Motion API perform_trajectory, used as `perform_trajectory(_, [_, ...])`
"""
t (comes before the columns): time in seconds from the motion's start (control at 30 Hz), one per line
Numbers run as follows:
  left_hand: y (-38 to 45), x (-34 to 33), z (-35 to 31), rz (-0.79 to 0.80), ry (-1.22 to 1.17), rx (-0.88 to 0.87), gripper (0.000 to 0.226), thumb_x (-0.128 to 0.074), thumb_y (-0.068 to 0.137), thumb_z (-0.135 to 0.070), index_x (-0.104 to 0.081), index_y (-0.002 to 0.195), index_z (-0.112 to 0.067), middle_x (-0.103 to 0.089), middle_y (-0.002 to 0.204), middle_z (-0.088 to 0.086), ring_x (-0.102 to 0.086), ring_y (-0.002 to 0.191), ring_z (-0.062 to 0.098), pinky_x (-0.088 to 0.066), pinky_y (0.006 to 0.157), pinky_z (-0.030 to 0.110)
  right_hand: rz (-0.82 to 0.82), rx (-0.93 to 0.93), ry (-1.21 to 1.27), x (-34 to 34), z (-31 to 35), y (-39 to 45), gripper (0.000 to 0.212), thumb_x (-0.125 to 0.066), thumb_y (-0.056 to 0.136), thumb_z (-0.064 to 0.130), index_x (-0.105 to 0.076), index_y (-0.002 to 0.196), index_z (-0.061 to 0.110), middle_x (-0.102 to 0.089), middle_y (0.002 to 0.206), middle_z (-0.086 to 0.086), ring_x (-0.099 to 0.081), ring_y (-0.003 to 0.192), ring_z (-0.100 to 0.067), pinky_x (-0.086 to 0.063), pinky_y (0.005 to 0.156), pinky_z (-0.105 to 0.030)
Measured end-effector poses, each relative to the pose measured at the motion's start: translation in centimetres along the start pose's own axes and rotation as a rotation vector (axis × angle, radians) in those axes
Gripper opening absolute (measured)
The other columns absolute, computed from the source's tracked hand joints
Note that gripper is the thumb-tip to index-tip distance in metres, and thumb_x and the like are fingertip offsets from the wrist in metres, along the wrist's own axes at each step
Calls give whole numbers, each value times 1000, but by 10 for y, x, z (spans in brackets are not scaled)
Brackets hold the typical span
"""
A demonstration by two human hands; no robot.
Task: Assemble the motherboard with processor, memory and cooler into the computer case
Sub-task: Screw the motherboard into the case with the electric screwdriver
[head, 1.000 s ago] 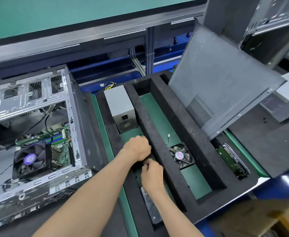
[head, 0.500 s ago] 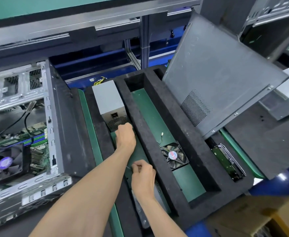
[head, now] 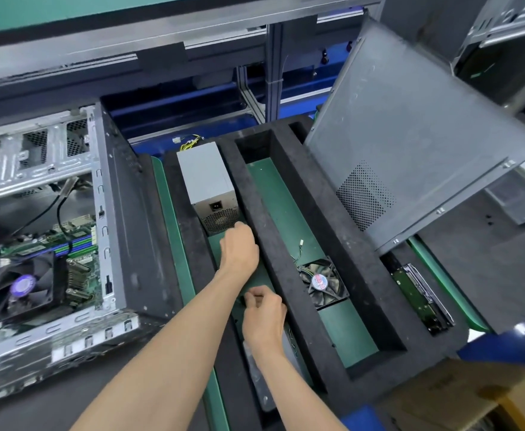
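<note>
The open computer case (head: 112,213) lies on its side at the left. Inside it sit the motherboard (head: 77,244) and a black cooler fan (head: 21,287). Both my hands are over the left slot of the black foam tray (head: 289,244), to the right of the case. My left hand (head: 239,247) reaches up to the vented front of the grey power supply (head: 205,178), knuckles up and fingertips hidden. Just below it, my right hand (head: 264,315) pinches a small thin part that is too small to name.
A loose case fan (head: 323,281) lies in the tray's middle slot and a hard drive (head: 420,293) in the right slot. The grey side panel (head: 410,135) leans over the tray's right side. A flat wrapped item (head: 261,377) lies under my right forearm. A cardboard box (head: 472,396) is at bottom right.
My left hand has left my right hand and moved up the slot to the power supply. My right hand has stayed in place, fingers pinched. The view has shifted to the right.
</note>
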State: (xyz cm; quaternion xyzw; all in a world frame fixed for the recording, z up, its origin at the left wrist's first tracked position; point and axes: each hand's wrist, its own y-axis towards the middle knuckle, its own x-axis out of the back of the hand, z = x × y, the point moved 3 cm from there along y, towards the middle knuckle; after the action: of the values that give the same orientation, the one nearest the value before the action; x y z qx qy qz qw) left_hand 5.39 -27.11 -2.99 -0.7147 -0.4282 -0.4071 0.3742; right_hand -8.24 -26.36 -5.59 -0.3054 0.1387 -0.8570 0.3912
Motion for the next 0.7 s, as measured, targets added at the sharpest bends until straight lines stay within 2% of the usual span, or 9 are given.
perform_trajectory(0.07, [-17, 15, 1, -77, -368, 63, 14, -51, 88, 1, -59, 82, -10, -65, 84, 0, -61, 82, 23, -44, 68, 31, 6, 39, 3, 1, 6, -5, 17, -54, 100, 6, -71, 104, 9, -73, 97, -7, -64, 100, -27, -49, 92, -39])
perform_trajectory(0.17, [-51, 31, 5, -43, -1236, 157, 27, -49, 93, 1, -71, 81, -10, -67, 71, -1, -57, 65, 12, -46, 61, 23, -11, 139, 39, 9, 23, -15, 18, -56, 95, 2, -70, 95, 13, -72, 90, -3, -66, 89, -18, -51, 84, -36])
perform_trajectory(0.23, [-65, 38, 8, 63, -1785, 168, 29, -43, 87, 4, -66, 72, -7, -53, 66, 4, -43, 59, 15, -35, 53, 23, -38, 220, 116, 21, 36, -22, 21, -59, 92, -1, -68, 88, 18, -72, 83, 3, -66, 77, -5, -49, 71, -21])
perform_trajectory(0.3, [-71, 47, 11, 113, -2115, 196, 22, -42, 75, -3, -53, 58, -11, -38, 57, 1, -28, 51, 14, -26, 47, 25, -75, 293, 188, 35, 49, -27, 20, -63, 93, 0, -69, 88, 18, -71, 82, 7, -65, 76, -1, -44, 65, -9])
perform_trajectory(0.4, [-72, 52, 15, 83, -2328, 301, 25, -40, 77, -11, -53, 55, -11, -35, 54, 0, -25, 45, 14, -24, 43, 25, -156, 376, 315, 60, 67, -29, 16, -67, 94, 6, -71, 96, 21, -72, 85, 8, -68, 82, -7, -50, 73, -15])
perform_trajectory(0.47, [-72, 51, 15, 97, -2381, 358, 38, -43, 91, -18, -74, 79, 1, -57, 67, 5, -47, 50, 14, -38, 44, 23, -168, 458, 364, 74, 81, -27, 17, -70, 92, 7, -72, 97, 23, -72, 87, 10, -69, 84, -10, -53, 76, -19])
perform_trajectory(0.53, [-71, 49, 13, 168, -2443, 346, 47, -40, 102, -27, -69, 117, 7, -73, 105, 13, -73, 84, 20, -58, 63, 27, -122, 573, 312, 80, 95, -25, 20, -75, 88, 6, -73, 98, 23, -73, 87, 12, -70, 84, -12, -54, 75, -20])
perform_trajectory(0.6, [-70, 50, 10, 277, -2514, 257, 54, -34, 106, -34, -59, 132, 7, -63, 134, 18, -65, 118, 29, -60, 80, 32, -52, 673, 200, 79, 105, -24, 24, -80, 83, 7, -74, 100, 23, -73, 88, 12, -68, 85, -10, -51, 74, -19])
perform_trajectory(0.7, [-70, 56, 6, 338, -2496, 172, 63, -28, 107, -43, -54, 137, 6, -54, 144, 19, -56, 131, 31, -54, 96, 40, 34, 777, 42, 74, 112, -24, 29, -84, 79, 10, -77, 103, 23, -71, 93, 7, -63, 89, 1, -42, 76, -8])
